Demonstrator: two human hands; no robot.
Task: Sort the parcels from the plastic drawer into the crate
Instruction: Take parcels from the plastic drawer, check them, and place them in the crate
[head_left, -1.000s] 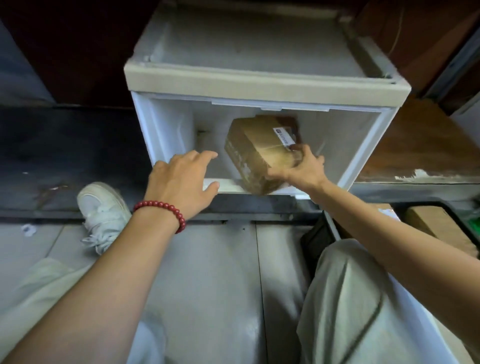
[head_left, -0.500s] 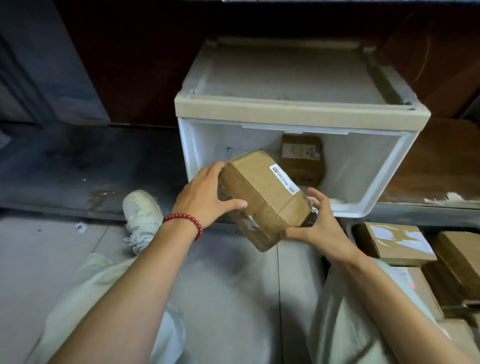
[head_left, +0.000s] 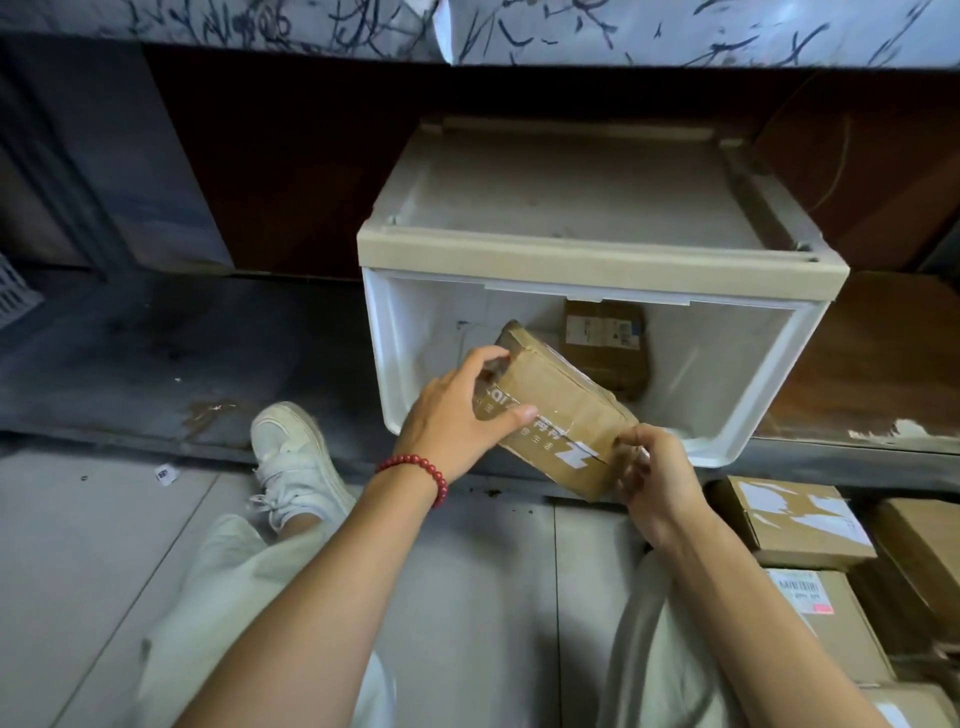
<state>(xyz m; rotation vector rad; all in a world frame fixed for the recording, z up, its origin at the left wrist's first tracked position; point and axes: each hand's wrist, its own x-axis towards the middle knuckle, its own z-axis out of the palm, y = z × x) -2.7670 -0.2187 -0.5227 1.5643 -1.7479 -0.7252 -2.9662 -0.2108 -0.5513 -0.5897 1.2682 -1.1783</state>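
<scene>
Head camera, looking down: you hold a brown parcel (head_left: 558, 410) tilted in the air just outside the mouth of the white plastic drawer (head_left: 597, 260). Your left hand (head_left: 457, 415), a red bead bracelet (head_left: 415, 475) on its wrist, wraps the parcel's upper end, thumb across the printed face and fingers (head_left: 485, 358) curled over the top edge. Your right hand (head_left: 652, 483) pinches the lower corner, its fingers closed on the cardboard. A second parcel (head_left: 605, 348) stands against the back wall inside the drawer, not yet taken out. More parcels (head_left: 795, 519) lie packed side by side at the lower right, beside your right knee; that is presumably the crate, though its rim is not clearly visible. Your white shoe (head_left: 293, 457) rests on the floor to the left.

The risk lies in the carry to the right. The right hand's hold is only a corner pinch, so if the left hand lets go early the parcel will likely swing down and drop. The parcel's face also looks taped and slick, which could let the thumb slide. The boxes at the right sit tightly together, so a careless drop may leave this one perched on an edge.
</scene>
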